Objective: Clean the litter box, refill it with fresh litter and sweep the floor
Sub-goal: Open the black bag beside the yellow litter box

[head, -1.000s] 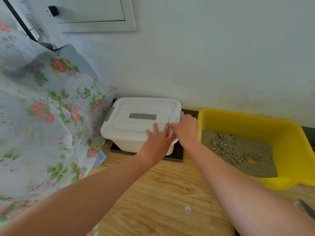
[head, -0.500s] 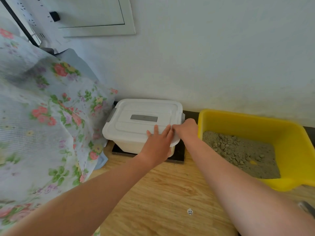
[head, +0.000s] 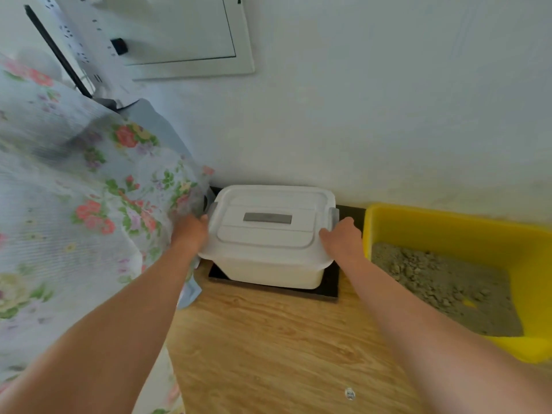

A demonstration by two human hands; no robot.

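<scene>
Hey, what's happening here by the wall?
A person holds a white box by its sides: left hand at the left edge, right hand at the right. Its lid is on, and it sits on a black mat on the wood floor. Beside it, the yellow litter box holds clumpy litter.

A pale matte wall (head: 373, 109) is filling the far side, and soft, even light is lying across it. High on the far left a white framed panel (head: 182, 34) is sitting flush in the wall. Beside it a white power strip (head: 78, 29) is hanging at a slant with a black plug in it. A thin black line (head: 56, 53), possibly a cable, is running down next to it. A dark skirting board (head: 350, 211) is edging the wall's foot. A wood-grain floor (head: 277, 342) is spreading across the near ground. On the left a floral cloth (head: 74, 210) is draping down in folds towards the floor.
</scene>
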